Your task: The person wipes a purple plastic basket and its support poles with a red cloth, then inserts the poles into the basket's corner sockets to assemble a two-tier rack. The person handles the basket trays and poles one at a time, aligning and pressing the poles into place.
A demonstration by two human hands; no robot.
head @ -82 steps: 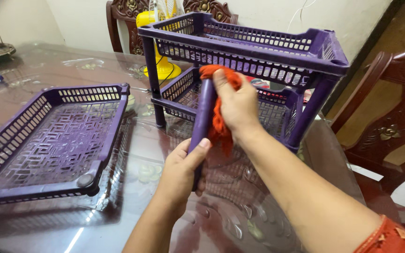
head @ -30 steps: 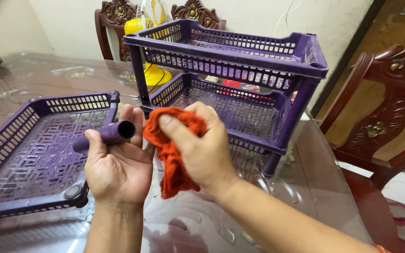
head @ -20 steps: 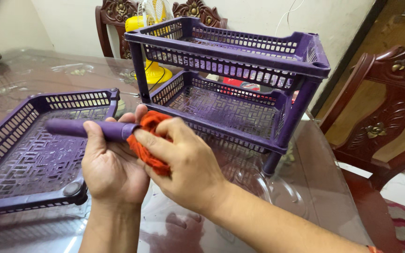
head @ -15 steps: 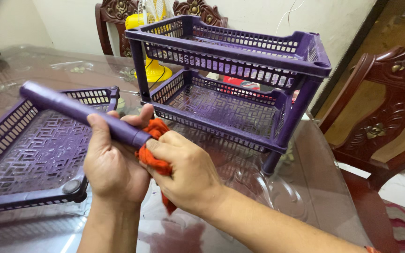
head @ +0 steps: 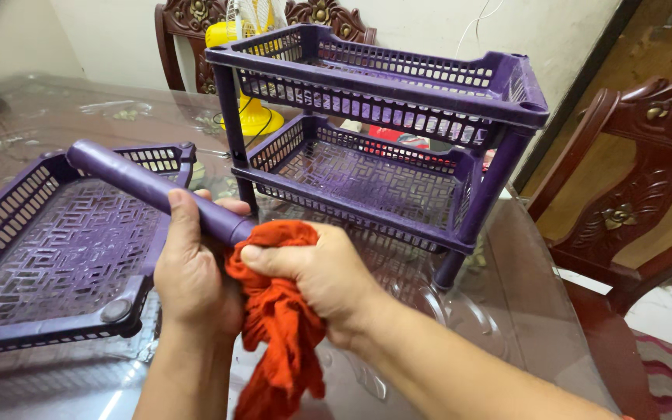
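— While the left hand [head: 192, 284] keeps its fingers closed round the purple tube [head: 157, 190], where does the tube point now?

— Up and away to the left, its capped end over the loose purple tray [head: 33, 257]. A moment ago it lay nearly level across the palms, and before that it stood upright in front of the rack.

— And the other hand?

— The right hand [head: 316, 272] is closed round a bunched orange cloth [head: 278, 327], pressed against the tube's near end, just beside the left thumb. The cloth's tail hangs down between the forearms. Half a second back the cloth sat at about the same place, so the rubbing has stayed at that end while the tube tilted.

— So what do you make of it?

— I judge the near end is being wiped, with the far length either done or yet to do; I cannot tell which.

— What's around them?

— A two-tier purple rack [head: 383, 117] stands behind on the glass table [head: 507, 257], a yellow fan [head: 246, 70] beyond it, carved wooden chairs [head: 647, 179] alongside.
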